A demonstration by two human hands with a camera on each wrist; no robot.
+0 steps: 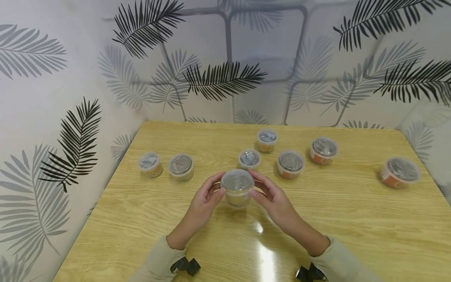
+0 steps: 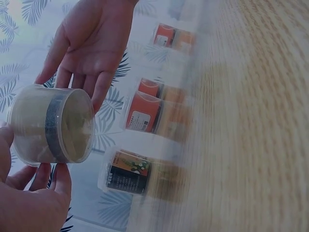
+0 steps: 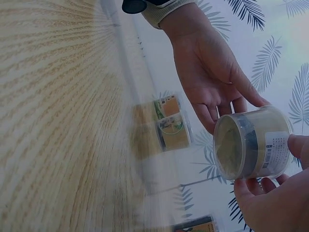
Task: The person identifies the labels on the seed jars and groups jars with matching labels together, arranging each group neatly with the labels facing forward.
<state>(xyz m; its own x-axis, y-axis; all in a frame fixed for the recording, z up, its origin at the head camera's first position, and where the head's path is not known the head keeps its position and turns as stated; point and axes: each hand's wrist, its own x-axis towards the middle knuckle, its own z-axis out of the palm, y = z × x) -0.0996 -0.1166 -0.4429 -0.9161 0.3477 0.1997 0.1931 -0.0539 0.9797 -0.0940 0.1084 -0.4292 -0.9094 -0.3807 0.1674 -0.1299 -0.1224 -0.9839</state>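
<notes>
Tubs (image 1: 290, 164) ring the jar (image 1: 237, 187) both hands hold above the table (image 1: 352, 219).

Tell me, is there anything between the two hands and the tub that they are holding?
Nothing visible. The left hand and the right hand touch the tub directly on both sides. The nearest other tub stands behind it on the table, apart from it.
</notes>
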